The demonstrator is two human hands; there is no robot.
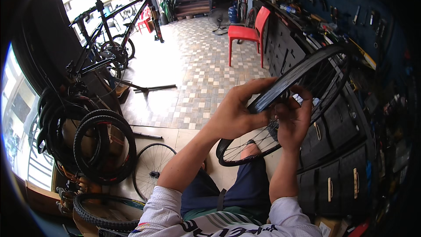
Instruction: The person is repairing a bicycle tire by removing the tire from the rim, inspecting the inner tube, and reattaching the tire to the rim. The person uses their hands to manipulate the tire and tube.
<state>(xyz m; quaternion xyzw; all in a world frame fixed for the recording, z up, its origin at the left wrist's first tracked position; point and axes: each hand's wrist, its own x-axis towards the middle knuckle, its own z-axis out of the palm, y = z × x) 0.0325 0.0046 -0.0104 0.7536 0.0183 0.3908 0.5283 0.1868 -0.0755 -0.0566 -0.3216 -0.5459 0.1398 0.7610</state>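
Note:
A black bicycle wheel (302, 71) without a tyre is held up tilted in front of me, its thin spokes and dark hub showing below my hands. My left hand (241, 110) is closed around the rim, with fingers over the outer face and the thumb toward the inner side. Close beside it, my right hand (293, 120) has its fingers curled together at the rim's inner side among the spokes. A small dark part shows at those fingertips, too hidden to name.
A second bare wheel (139, 160) lies at my left by several tyres (79, 138). A bicycle (105, 22) hangs on a stand (155, 87) farther left. Ahead stands a red chair (245, 34). Dark drawer cabinets (337, 149) and a tool-covered bench (307, 28) run along the right.

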